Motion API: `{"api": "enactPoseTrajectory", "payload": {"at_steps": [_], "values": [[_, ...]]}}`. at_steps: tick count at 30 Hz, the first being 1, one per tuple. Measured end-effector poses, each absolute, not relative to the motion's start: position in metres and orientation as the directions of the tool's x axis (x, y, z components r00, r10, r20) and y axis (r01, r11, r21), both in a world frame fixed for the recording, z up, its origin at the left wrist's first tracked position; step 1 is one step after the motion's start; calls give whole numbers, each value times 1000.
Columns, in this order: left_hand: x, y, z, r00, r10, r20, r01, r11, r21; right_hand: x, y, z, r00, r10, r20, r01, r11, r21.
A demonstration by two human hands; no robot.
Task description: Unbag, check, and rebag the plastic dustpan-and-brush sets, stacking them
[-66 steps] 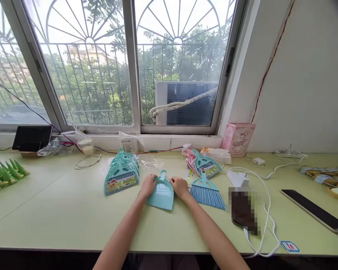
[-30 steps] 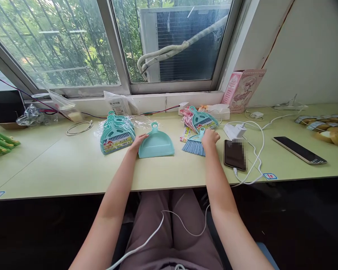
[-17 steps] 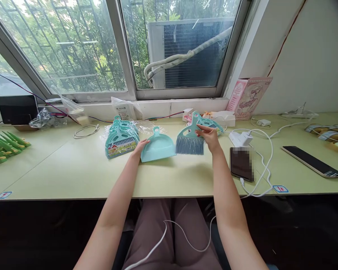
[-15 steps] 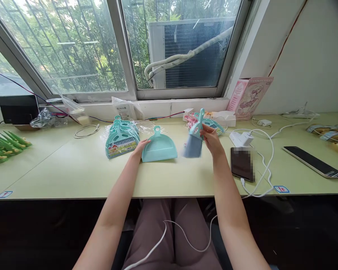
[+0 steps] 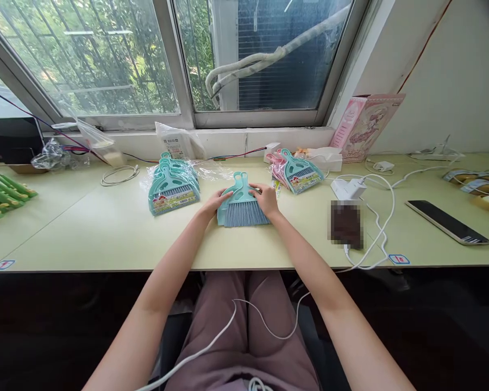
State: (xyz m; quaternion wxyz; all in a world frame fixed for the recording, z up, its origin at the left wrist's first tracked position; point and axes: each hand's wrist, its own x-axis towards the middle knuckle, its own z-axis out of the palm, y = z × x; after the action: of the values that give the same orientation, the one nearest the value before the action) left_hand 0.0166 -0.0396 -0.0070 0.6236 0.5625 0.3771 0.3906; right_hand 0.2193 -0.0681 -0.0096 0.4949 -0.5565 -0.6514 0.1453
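A small teal brush (image 5: pixel 244 210) with grey-blue bristles lies on top of a teal dustpan (image 5: pixel 222 210) in the middle of the pale green table (image 5: pixel 106 233). My left hand (image 5: pixel 214 202) holds the dustpan's left edge, fingers curled. My right hand (image 5: pixel 265 200) presses on the brush's right side near the handle. The dustpan is mostly hidden under the brush.
A bagged stack of teal brush sets (image 5: pixel 171 187) lies left of my hands, another pile (image 5: pixel 296 172) to the right. A phone (image 5: pixel 344 224) on a white cable, a charger (image 5: pixel 348 188), a dark tablet (image 5: pixel 447 221) and a pink box (image 5: pixel 365 127) lie further right. Green clips (image 5: pixel 4 193) sit far left.
My right hand picked the brush up from the right, carried it left and set it on the dustpan. My left hand stayed on the dustpan's edge.
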Motion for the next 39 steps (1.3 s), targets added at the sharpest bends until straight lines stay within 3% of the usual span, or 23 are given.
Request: {"api": "enactPoseTrajectory", "payload": {"at_steps": [9, 12, 16, 22, 39], "values": [[22, -41, -6, 362, 928, 86, -36, -79, 996, 210, -85, 8, 151, 826, 543, 824, 198, -531], [28, -45, -8, 394, 906, 153, -58, -142, 988, 221, -77, 10, 229, 841, 490, 744, 174, -645], [36, -51, -6, 368, 903, 220, -47, -218, 975, 238, -63, 7, 144, 959, 244, 413, 166, -896], [39, -56, 0, 351, 914, 202, 1, -216, 976, 240, -60, 3, 90, 985, 146, 139, 132, -981], [45, -63, 4, 241, 921, 307, -58, -302, 952, 236, -62, 6, 184, 959, 217, 213, 177, -961]]}}
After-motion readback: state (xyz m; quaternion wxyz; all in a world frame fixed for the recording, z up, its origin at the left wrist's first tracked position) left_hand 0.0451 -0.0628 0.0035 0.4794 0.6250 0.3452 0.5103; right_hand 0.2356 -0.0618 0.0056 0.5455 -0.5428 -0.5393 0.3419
